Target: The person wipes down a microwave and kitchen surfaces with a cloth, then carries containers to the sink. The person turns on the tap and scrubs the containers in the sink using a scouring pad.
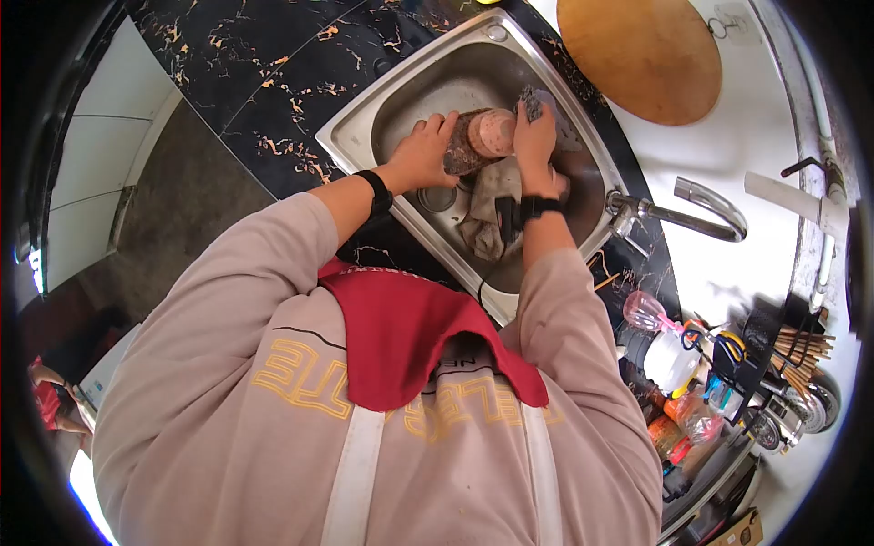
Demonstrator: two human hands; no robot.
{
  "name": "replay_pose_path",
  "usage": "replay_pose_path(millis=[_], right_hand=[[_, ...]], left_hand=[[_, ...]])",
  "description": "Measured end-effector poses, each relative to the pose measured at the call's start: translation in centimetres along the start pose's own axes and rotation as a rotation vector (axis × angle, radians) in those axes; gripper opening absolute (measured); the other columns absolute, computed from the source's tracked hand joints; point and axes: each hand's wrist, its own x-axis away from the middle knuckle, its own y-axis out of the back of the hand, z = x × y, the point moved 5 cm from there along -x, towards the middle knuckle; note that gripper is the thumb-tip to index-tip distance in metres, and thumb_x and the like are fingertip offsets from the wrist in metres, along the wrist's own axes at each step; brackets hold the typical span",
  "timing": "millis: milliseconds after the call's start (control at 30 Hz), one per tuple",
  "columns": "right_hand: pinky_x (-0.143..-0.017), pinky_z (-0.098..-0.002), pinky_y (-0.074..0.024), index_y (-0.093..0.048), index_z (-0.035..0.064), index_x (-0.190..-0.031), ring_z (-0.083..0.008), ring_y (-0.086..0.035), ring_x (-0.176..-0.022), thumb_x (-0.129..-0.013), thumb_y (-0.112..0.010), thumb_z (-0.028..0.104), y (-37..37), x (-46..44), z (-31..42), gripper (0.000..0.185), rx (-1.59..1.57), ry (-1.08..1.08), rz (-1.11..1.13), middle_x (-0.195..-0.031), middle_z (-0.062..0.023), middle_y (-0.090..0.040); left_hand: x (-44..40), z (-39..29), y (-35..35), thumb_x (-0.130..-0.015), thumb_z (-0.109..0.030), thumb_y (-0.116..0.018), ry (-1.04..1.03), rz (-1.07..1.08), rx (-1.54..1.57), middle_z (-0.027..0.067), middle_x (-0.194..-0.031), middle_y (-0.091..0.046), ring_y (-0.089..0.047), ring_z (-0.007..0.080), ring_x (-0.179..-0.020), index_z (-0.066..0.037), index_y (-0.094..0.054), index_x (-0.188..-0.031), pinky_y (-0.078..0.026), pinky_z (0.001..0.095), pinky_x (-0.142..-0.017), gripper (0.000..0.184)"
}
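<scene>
Over the metal sink (350,136), my left hand (423,153) grips the near end of a brown, speckled jar-like object (467,146) lying on its side. Its round, pinkish end (493,133) points toward my right hand (535,141). That hand is closed on a grey steel wool scourer (530,103), held just beyond the pinkish end. A crumpled greyish-beige cloth (487,223) lies in the basin below the hands. Whether the scourer touches the object I cannot tell. The palm side of my right hand is hidden.
The tap (692,218) stands at the sink's right edge. A round wooden board (642,55) leans at the upper right. Utensils, chopsticks (801,350) and a pink-clear plastic item (645,311) crowd the lower right. Black patterned counter (273,82) surrounds the sink.
</scene>
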Motion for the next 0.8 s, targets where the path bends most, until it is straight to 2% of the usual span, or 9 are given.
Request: replay_pose_path(millis=[33, 100, 200, 333, 400, 533, 600, 700, 800], right_hand=[[-0.089, -0.0458, -0.0429, -0.059, 0.0088, -0.108, -0.0339, -0.053, -0.108, -0.081, -0.065, 0.027, 0.4, 1.5, 0.9, 0.033, 0.003, 0.006, 0.007, -0.115, -0.0138, -0.057], [-0.095, -0.0511, -0.0363, -0.059, 0.011, -0.108, -0.0311, -0.049, -0.115, -0.078, -0.066, 0.023, 0.5, 6.3, 5.5, 0.033, -0.017, 0.648, 0.022, -0.118, -0.0102, -0.056], [-0.098, -0.0557, -0.0297, -0.059, 0.0133, -0.109, -0.0284, -0.045, -0.121, -0.075, -0.067, 0.021, -1.1, 8.4, 6.9, 0.036, 0.397, 0.738, 0.002, -0.12, -0.007, -0.055], [-0.097, -0.0509, -0.0346, -0.058, 0.0098, -0.112, -0.0316, -0.048, -0.117, -0.077, -0.066, 0.022, -1.3, 4.6, 8.1, 0.038, 0.319, 0.566, -0.067, -0.119, -0.011, -0.055], [-0.095, -0.0452, -0.0386, -0.055, 0.0051, -0.115, -0.0356, -0.05, -0.113, -0.078, -0.065, 0.023, -0.6, 1.3, 4.7, 0.042, 0.079, -0.084, 0.058, -0.117, -0.0152, -0.055], [-0.094, -0.0412, -0.0407, -0.053, 0.0009, -0.113, -0.0387, -0.051, -0.11, -0.076, -0.067, 0.02, 0.8, 1.5, 0.1, 0.044, 0.029, -0.053, -0.06, -0.115, -0.0189, -0.054], [-0.095, -0.0423, -0.0398, -0.054, 0.0033, -0.111, -0.0384, -0.049, -0.112, -0.073, -0.068, 0.015, 1.4, 5.8, 2.1, 0.042, -0.148, 0.473, -0.131, -0.115, -0.0184, -0.054], [-0.096, -0.0424, -0.0392, -0.054, 0.0052, -0.109, -0.0382, -0.048, -0.113, -0.07, -0.069, 0.01, 0.4, 8.9, 5.6, 0.042, 0.285, 0.7, -0.051, -0.117, -0.0179, -0.053], [-0.095, -0.0424, -0.0399, -0.053, 0.0068, -0.113, -0.0376, -0.049, -0.112, -0.073, -0.069, 0.017, -0.7, 4.8, 4.9, 0.044, 0.145, 0.536, -0.027, -0.118, -0.0166, -0.053]], left_hand=[[0.0, 0.1, 0.2, -0.055, -0.032, -0.08, 0.008, -0.004, 0.003, 0.02, -0.115, -0.044, -0.049, 0.0403, -0.103, -0.002, -0.023, -0.138, -0.049, 0.044, -0.086, 0.105], [0.0, 0.1, 0.0, -0.056, -0.032, -0.079, 0.011, -0.002, 0.026, 0.02, -0.115, -0.044, -0.049, 0.0403, -0.103, -0.002, -0.024, -0.138, -0.048, 0.0444, -0.086, 0.104], [0.0, 0.4, -0.4, -0.054, -0.032, -0.079, 0.018, 0.014, 0.07, 0.0203, -0.118, -0.043, -0.047, 0.042, -0.107, -0.003, -0.023, -0.139, -0.046, 0.0452, -0.089, 0.107], [-0.3, 0.6, -0.4, -0.054, -0.033, -0.079, 0.057, -0.035, 0.093, 0.0203, -0.118, -0.043, -0.047, 0.042, -0.107, -0.003, -0.023, -0.139, -0.046, 0.045, -0.088, 0.106], [-0.1, 0.1, -0.2, -0.055, -0.033, -0.079, -0.001, -0.029, 0.048, 0.0203, -0.118, -0.043, -0.047, 0.0418, -0.107, -0.003, -0.024, -0.139, -0.046, 0.045, -0.087, 0.105], [-0.2, 0.1, -0.4, -0.055, -0.032, -0.078, 0.014, -0.007, 0.055, 0.02, -0.118, -0.043, -0.048, 0.0413, -0.107, -0.003, -0.024, -0.139, -0.046, 0.0447, -0.088, 0.104], [-0.2, 0.4, -0.7, -0.054, -0.031, -0.08, -0.035, -0.034, 0.038, 0.0196, -0.117, -0.043, -0.048, 0.0411, -0.106, -0.002, -0.022, -0.139, -0.05, 0.045, -0.083, 0.107], [-0.2, 0.2, -0.4, -0.055, -0.032, -0.08, -0.009, 0.009, 0.039, 0.02, -0.117, -0.043, -0.049, 0.0412, -0.105, -0.002, -0.022, -0.139, -0.05, 0.045, -0.083, 0.106], [-0.5, 0.6, -0.9, -0.055, -0.032, -0.079, -0.022, -0.069, 0.057, 0.0203, -0.116, -0.043, -0.049, 0.0411, -0.104, -0.002, -0.022, -0.138, -0.05, 0.0451, -0.083, 0.106]])
